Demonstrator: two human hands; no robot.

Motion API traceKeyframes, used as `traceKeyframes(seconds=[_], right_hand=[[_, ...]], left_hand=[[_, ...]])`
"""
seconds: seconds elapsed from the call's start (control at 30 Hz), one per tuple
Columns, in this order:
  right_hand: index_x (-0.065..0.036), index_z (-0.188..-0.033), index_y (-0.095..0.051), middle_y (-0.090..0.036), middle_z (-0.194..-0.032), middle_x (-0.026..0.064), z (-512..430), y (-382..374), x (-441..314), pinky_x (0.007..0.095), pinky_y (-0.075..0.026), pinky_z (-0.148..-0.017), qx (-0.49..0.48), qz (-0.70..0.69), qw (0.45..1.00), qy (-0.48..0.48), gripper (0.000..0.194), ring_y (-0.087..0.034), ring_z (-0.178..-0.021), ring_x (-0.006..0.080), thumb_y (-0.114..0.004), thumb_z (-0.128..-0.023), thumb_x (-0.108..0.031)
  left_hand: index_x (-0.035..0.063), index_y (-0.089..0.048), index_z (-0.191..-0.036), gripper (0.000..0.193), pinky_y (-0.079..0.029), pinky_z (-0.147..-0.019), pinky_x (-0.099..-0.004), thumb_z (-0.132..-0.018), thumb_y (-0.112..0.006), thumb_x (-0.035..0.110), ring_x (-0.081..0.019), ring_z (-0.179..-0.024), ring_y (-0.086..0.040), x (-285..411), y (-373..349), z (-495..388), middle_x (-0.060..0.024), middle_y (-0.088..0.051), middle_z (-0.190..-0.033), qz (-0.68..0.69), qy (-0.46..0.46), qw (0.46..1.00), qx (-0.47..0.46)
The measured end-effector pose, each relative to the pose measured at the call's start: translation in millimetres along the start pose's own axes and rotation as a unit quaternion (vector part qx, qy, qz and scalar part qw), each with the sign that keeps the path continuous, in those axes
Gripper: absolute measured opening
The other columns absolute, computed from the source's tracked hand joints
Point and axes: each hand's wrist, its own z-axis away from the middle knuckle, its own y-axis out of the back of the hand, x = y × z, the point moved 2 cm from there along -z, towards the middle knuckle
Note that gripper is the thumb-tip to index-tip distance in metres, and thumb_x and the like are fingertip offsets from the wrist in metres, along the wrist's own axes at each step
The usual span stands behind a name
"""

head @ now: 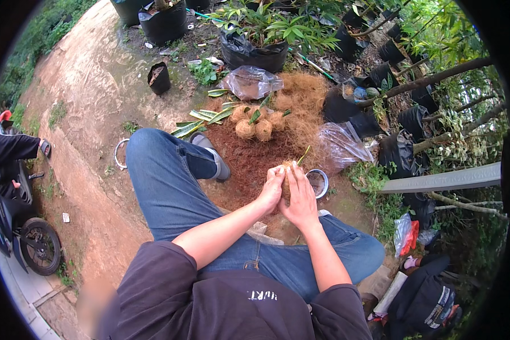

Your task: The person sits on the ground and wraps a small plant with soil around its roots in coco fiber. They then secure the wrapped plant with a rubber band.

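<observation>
Between my left hand and my right hand is a fibre-wrapped ball, cupped from both sides and largely covered by my fingers. A green leaf cutting pokes up from its top. Ahead of my hands sits a cluster of several finished-looking coir balls, some with short green leaf pieces standing in them. Long variegated snake plant leaves lie to the left of the cluster. Loose reddish-brown coco peat spreads on the ground below it.
Loose coir fibre is heaped behind the balls, near a clear plastic bag and another bag. A round white-rimmed container stands beside my right hand. Black planter bags line the back. A motorbike and other people flank me.
</observation>
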Motion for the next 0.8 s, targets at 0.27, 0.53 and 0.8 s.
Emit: traceKeyframes(seconds=[0.27, 0.53, 0.8], right_hand=[[-0.005, -0.155, -0.045, -0.050, -0.151, 0.0210, -1.0, -4.4, 14.5, 0.0515, -0.049, -0.109, 0.034, 0.005, 0.996, -0.082, 0.075, -0.054, -0.131, 0.0441, -0.071, -0.086, -0.002], [-0.004, -0.139, -0.059, -0.058, -0.136, 0.0185, 0.9, 16.2, 40.0, 0.0450, -0.048, -0.112, 0.038, -0.165, 0.975, -0.144, 0.080, -0.058, -0.130, 0.0386, -0.085, -0.064, -0.011], [-0.005, -0.136, -0.058, -0.055, -0.142, 0.0170, -3.5, 12.0, 33.8, 0.0460, -0.046, -0.115, -0.046, -0.290, 0.952, -0.087, 0.079, -0.056, -0.136, 0.0373, -0.087, -0.063, -0.016]], left_hand=[[0.0003, -0.048, -0.136, 0.037, -0.032, -0.120, -0.0391, -0.111, -0.054, 0.027, -0.0277, -0.136, -0.042, 3.0, -4.3, 9.6, -0.0164, -0.043, -0.136, -0.287, -0.212, 0.932, -0.064], [0.0037, -0.047, -0.141, 0.043, -0.042, -0.112, -0.0386, -0.113, -0.048, 0.036, -0.0265, -0.128, -0.051, 6.3, -5.8, 2.6, -0.0140, -0.048, -0.137, -0.206, -0.163, 0.965, 0.021], [0.0152, -0.050, -0.152, 0.064, -0.049, -0.109, -0.0579, -0.113, -0.026, 0.060, -0.0297, -0.135, -0.060, 17.7, 2.4, 5.1, -0.0092, -0.058, -0.153, 0.090, 0.318, 0.931, -0.153]])
